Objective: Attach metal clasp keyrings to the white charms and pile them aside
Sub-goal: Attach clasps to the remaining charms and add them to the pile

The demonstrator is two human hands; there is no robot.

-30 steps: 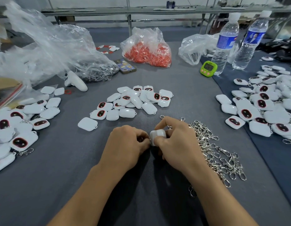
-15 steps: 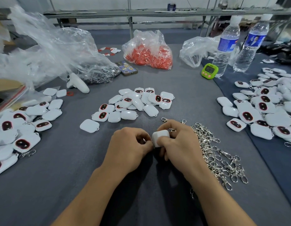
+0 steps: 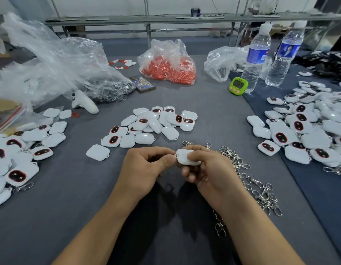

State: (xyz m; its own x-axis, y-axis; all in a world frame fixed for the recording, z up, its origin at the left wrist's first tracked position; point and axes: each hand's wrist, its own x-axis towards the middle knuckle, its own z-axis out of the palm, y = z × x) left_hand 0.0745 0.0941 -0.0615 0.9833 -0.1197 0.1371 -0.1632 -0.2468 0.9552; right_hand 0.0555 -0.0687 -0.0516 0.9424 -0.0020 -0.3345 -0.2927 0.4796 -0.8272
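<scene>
One white charm (image 3: 187, 160) pinched in right hand (image 3: 210, 174) grip, left hand (image 3: 146, 167) grip pinching its loop corner, keyrings (image 3: 252, 181) just beside

The right hand (image 3: 210, 170) grips a white rounded plastic charm (image 3: 183, 159); fingertips of the left hand (image 3: 146, 166) pinch its corner loop.

The left forearm (image 3: 100, 226) and right forearm (image 3: 248, 226), both bare, are reaching up from the bottom edge and converging at mid-frame. The left hand (image 3: 146, 165) is curling its fingers, thumb and forefinger pinching at the corner of a white charm (image 3: 185, 158). The right hand (image 3: 209, 169) is gripping that charm between thumb and curled fingers.
</scene>
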